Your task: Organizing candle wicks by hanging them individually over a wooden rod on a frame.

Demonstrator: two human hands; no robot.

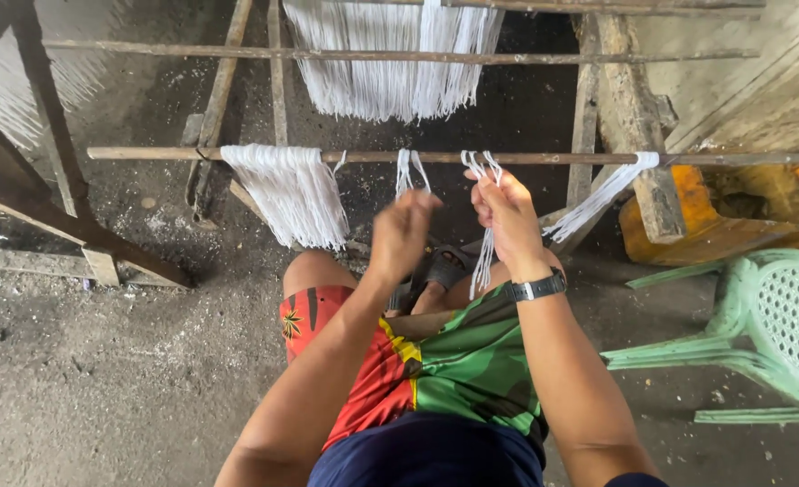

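Two bare forearms reach forward over red-and-green patterned shorts. The right hand, with a dark wristwatch on its wrist, is raised with fingers pressed together, pinching a small bunch of white strands that hangs over the nearest wooden rod; a few strands trail down past the wrist. The left hand is blurred by motion just beside it, below another thin bunch of strands; whether it is closed or holding anything cannot be told. Between the hands, lower down, a dark sandal shows on a foot. To the right stands a pale green plastic chair. Along the same rod, to the left, a thick hank of white strands is draped, and at the right a narrow bunch slants off. Beyond, a second rod carries a broad curtain of white strands. A worn yellow container sits on the dirt floor at the far right.
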